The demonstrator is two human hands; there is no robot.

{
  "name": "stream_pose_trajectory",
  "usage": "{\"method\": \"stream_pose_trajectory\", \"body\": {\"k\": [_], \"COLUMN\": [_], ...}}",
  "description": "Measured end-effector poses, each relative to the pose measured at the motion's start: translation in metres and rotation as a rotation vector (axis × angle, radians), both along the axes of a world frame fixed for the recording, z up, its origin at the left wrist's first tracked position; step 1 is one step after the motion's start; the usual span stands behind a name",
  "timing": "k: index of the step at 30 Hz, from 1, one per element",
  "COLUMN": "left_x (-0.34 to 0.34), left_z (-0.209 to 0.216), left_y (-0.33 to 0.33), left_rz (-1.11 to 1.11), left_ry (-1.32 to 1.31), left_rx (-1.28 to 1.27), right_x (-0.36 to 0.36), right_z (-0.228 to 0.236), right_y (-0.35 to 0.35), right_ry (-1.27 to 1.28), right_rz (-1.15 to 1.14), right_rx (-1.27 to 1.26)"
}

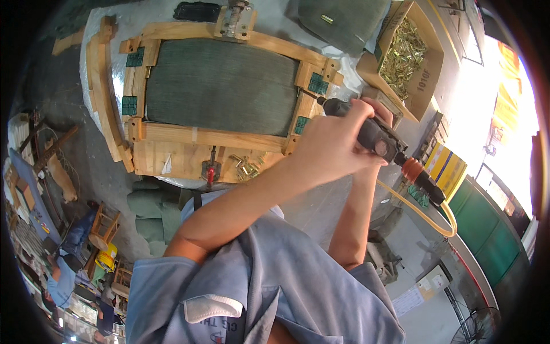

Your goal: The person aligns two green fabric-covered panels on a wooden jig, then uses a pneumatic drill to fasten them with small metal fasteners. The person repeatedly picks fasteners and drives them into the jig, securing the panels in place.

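Both my hands are closed around a black power driver (372, 137) with a yellow hose on its back end. My left hand (332, 137) reaches across and wraps its front part. Mostly hidden behind the tool, my right hand (371, 163) grips it further back. The thin bit points left, at the right end of a wooden frame (220, 137), close to a green pad (318, 83). Whether the tip touches the wood, I cannot tell. Inside the frame lies a dark grey-green panel (223, 83). More green pads sit at the frame's corners.
A cardboard box (427, 86) full of small brass-coloured pieces stands at the far right. More such pieces (246, 169) lie on the near board beside a red-handled clamp (210, 172). Another clamp (236, 20) stands at the far side. The yellow hose (421, 215) loops on the right.
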State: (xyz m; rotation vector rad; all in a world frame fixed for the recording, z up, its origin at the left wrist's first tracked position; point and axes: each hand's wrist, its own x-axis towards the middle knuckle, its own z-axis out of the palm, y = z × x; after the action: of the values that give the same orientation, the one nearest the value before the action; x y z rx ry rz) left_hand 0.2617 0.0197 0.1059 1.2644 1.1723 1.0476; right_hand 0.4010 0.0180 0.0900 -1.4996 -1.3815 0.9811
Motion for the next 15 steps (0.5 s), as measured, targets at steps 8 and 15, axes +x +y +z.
{"method": "stream_pose_trajectory", "body": {"k": [8, 15], "left_x": [-0.071, -0.065], "left_z": [-0.109, -0.142], "left_y": [-0.024, -0.017], "left_rz": [-0.03, -0.374], "left_ry": [0.48, 0.946], "left_rx": [0.132, 0.353], "right_x": [-0.01, 0.024], "right_z": [0.011, -0.011], "right_y": [0.017, 0.017], "right_ry": [0.132, 0.44], "right_rz": [-0.292, -0.476], "right_rx": [-0.168, -0.261]}}
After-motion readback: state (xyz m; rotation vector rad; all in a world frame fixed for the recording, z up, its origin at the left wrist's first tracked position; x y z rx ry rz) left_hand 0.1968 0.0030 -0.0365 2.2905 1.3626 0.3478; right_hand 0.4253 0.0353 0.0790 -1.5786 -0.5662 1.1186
